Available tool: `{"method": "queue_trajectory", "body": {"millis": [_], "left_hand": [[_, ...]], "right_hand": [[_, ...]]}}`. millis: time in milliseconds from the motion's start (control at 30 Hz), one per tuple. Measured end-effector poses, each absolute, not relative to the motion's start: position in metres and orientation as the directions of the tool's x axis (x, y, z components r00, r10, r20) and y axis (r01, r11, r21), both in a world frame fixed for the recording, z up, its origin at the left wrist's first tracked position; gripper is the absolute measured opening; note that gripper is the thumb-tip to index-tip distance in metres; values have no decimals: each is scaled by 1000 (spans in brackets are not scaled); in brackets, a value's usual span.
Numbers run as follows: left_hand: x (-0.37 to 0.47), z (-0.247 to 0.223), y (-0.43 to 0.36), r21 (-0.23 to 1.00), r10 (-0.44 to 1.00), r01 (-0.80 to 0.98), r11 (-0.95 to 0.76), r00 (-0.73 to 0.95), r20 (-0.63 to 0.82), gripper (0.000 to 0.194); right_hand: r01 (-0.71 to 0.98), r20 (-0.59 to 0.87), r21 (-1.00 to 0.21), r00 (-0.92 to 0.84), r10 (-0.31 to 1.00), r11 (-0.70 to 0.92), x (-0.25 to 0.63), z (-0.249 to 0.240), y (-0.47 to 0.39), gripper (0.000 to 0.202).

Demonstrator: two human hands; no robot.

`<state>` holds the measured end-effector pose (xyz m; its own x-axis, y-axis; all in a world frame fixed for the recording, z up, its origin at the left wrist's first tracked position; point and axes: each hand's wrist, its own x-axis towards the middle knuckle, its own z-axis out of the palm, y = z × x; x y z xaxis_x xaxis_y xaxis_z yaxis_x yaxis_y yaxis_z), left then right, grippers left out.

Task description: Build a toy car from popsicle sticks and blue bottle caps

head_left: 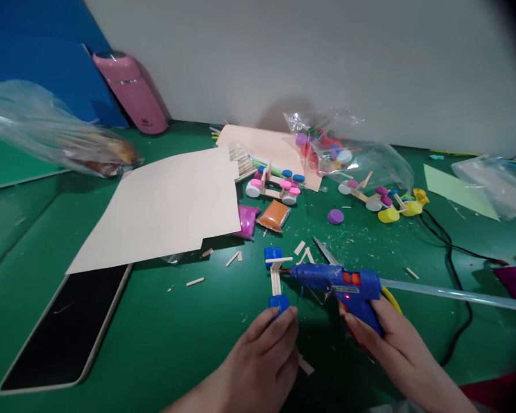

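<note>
My left hand (pixel 266 355) is closed, its fingertips pinching the near blue bottle cap (pixel 278 301) of a small craft stick frame (pixel 276 281). A second blue cap (pixel 273 256) sits at the frame's far end, and a thin stick lies across it there. My right hand (pixel 398 344) grips a blue hot glue gun (pixel 318 278) by its handle, with a red light lit. The gun's nozzle points left and is at the crosswise stick; whether it touches, I cannot tell. A clear glue stick (pixel 447 293) runs out of the gun's back.
Scissors (pixel 324 250) lie behind the gun among wood scraps. Further back are cap-wheeled stick cars (pixel 273 186), a purple cap (pixel 335 216), clay packets (pixel 274 216) and a plastic bag (pixel 365 160). Leftward are pale card (pixel 167 206), a phone (pixel 64 327) and a pink bottle (pixel 131 92). A black cord (pixel 449 246) runs at right.
</note>
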<state>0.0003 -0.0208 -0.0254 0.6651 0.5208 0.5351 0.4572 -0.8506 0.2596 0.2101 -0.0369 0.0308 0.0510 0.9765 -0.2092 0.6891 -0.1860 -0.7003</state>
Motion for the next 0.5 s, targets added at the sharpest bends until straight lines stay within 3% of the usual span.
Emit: {"method": "queue_trajectory", "body": {"millis": [500], "left_hand": [[2, -23, -22, 295, 555, 474, -830, 641, 530, 23]], "right_hand": [[758, -69, -638, 118, 991, -135, 198, 24, -44, 26]]}}
